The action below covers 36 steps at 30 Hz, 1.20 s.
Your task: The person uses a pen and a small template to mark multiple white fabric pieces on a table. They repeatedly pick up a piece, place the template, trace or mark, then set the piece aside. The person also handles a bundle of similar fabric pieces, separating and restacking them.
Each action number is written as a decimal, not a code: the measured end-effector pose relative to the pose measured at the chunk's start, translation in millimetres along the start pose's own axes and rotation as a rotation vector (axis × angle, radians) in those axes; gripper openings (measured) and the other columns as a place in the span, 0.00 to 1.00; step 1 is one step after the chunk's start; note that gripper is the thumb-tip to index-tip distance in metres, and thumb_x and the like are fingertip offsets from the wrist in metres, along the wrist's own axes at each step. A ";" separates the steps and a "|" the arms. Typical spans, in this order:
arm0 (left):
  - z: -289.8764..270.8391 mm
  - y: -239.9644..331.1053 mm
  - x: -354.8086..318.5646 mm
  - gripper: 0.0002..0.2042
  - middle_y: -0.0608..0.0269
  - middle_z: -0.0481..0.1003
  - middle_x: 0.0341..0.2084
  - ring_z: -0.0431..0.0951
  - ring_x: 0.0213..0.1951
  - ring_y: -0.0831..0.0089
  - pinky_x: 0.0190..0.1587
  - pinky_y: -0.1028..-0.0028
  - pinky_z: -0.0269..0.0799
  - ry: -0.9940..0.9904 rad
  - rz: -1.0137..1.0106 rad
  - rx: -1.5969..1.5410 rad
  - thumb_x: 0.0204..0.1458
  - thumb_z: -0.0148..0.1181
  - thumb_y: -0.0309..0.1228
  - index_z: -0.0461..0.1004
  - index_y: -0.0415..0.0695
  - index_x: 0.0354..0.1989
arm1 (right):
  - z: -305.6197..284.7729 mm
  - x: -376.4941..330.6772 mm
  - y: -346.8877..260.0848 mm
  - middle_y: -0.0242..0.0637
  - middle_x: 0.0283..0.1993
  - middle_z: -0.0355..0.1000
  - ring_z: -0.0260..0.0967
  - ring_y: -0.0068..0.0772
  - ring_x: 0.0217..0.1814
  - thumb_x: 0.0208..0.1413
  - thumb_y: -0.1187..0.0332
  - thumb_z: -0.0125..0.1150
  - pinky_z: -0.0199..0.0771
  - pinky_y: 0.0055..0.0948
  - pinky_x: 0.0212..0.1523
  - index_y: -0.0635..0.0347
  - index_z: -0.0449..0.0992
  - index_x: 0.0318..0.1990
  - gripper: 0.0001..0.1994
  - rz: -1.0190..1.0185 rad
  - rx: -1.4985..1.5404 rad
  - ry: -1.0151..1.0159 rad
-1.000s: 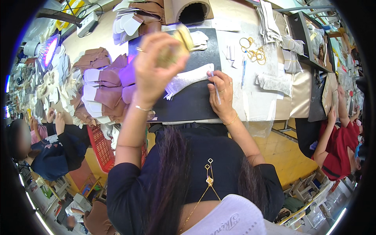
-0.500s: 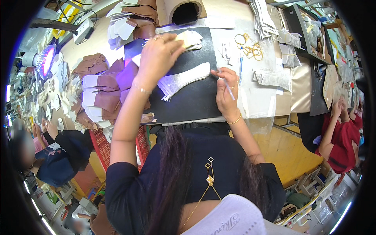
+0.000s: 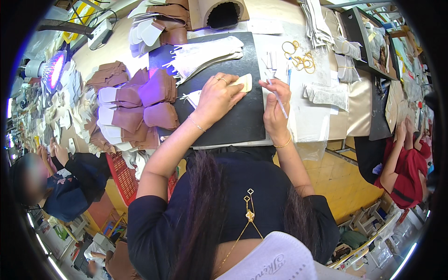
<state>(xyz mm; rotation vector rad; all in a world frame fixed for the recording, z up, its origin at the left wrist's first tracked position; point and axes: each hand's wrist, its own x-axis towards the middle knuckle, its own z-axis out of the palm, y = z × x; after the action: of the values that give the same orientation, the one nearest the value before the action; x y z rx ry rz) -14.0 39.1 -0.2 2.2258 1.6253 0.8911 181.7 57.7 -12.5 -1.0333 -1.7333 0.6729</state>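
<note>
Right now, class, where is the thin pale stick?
In the head view, the pale stick is in the right hand, beside the black mat's right edge, below and left of the yellow rubber bands.

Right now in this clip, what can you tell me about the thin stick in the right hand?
The thin stick is straight, slender and whitish, looking translucent, perhaps plastic. The right hand holds it at a slant across the fingers, its near end angled back toward the wearer. It sits to the right of the black mat. Its tips are too small to make out.
</note>
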 end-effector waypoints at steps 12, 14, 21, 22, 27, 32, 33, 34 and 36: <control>4.0 2.8 -0.7 0.09 0.60 0.81 0.44 0.77 0.45 0.64 0.47 0.66 0.72 -0.005 0.044 0.115 0.50 0.69 0.33 0.85 0.46 0.37 | 10.8 15.4 -8.1 0.35 0.40 0.80 0.76 0.35 0.41 0.66 0.69 0.57 0.63 0.36 0.53 0.60 0.79 0.42 0.06 -0.036 -0.255 -0.185; 4.8 3.0 -1.3 0.09 0.60 0.81 0.44 0.77 0.45 0.65 0.47 0.66 0.72 0.002 0.046 0.125 0.50 0.69 0.33 0.85 0.46 0.38 | 10.6 17.4 -10.8 0.36 0.40 0.81 0.76 0.36 0.40 0.66 0.70 0.57 0.63 0.37 0.52 0.60 0.79 0.42 0.06 -0.041 -0.289 -0.209; 1.7 -7.7 2.3 0.10 0.60 0.80 0.42 0.80 0.43 0.61 0.47 0.66 0.76 -0.029 -0.060 -0.082 0.47 0.72 0.32 0.84 0.44 0.38 | -13.1 8.7 -25.1 0.36 0.39 0.79 0.75 0.36 0.40 0.67 0.70 0.56 0.62 0.38 0.54 0.61 0.78 0.42 0.06 -0.038 -0.234 -0.241; 1.0 -9.3 3.4 0.11 0.60 0.80 0.42 0.80 0.43 0.61 0.47 0.66 0.76 -0.033 -0.098 -0.129 0.47 0.72 0.32 0.84 0.44 0.38 | -14.1 7.9 -24.8 0.36 0.39 0.79 0.75 0.36 0.40 0.67 0.70 0.55 0.62 0.38 0.54 0.61 0.78 0.42 0.07 -0.037 -0.195 -0.178; -0.9 -10.3 8.1 0.13 0.59 0.80 0.39 0.79 0.43 0.57 0.48 0.63 0.75 0.006 -0.191 -0.221 0.48 0.71 0.35 0.81 0.43 0.40 | -4.2 6.0 -17.2 0.39 0.44 0.77 0.73 0.40 0.48 0.68 0.69 0.54 0.65 0.36 0.55 0.59 0.76 0.48 0.08 0.013 0.009 -0.044; -8.2 -10.0 11.5 0.17 0.56 0.80 0.38 0.81 0.41 0.57 0.46 0.66 0.76 0.000 -0.334 -0.392 0.48 0.74 0.36 0.80 0.41 0.42 | 5.5 1.1 -13.3 0.44 0.47 0.75 0.72 0.44 0.50 0.69 0.69 0.53 0.68 0.36 0.54 0.59 0.75 0.50 0.08 0.047 0.119 -0.026; -10.3 -9.9 12.0 0.17 0.55 0.80 0.38 0.81 0.40 0.58 0.46 0.67 0.76 -0.005 -0.358 -0.416 0.48 0.74 0.37 0.80 0.41 0.42 | 6.3 0.8 -13.1 0.45 0.48 0.74 0.72 0.45 0.50 0.69 0.69 0.53 0.68 0.36 0.54 0.59 0.75 0.50 0.09 0.065 0.144 -0.025; -12.2 -9.8 12.7 0.17 0.54 0.81 0.37 0.82 0.39 0.59 0.45 0.67 0.76 -0.003 -0.373 -0.431 0.48 0.74 0.37 0.80 0.40 0.43 | 6.7 0.8 -13.1 0.46 0.49 0.73 0.72 0.45 0.50 0.69 0.68 0.52 0.69 0.36 0.55 0.60 0.75 0.51 0.09 0.047 0.143 -0.023; -15.3 -9.4 13.6 0.18 0.53 0.81 0.37 0.82 0.37 0.61 0.43 0.68 0.76 -0.003 -0.407 -0.465 0.48 0.74 0.37 0.80 0.40 0.44 | 7.7 1.2 -14.2 0.47 0.52 0.70 0.74 0.44 0.52 0.71 0.68 0.50 0.70 0.34 0.56 0.60 0.74 0.52 0.09 0.042 0.160 -0.027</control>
<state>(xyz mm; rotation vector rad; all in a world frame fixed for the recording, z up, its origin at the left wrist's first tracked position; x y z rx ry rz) -27.9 52.6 11.3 1.5195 1.5864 1.0160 169.5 52.1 -3.4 -0.9552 -1.6556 0.8422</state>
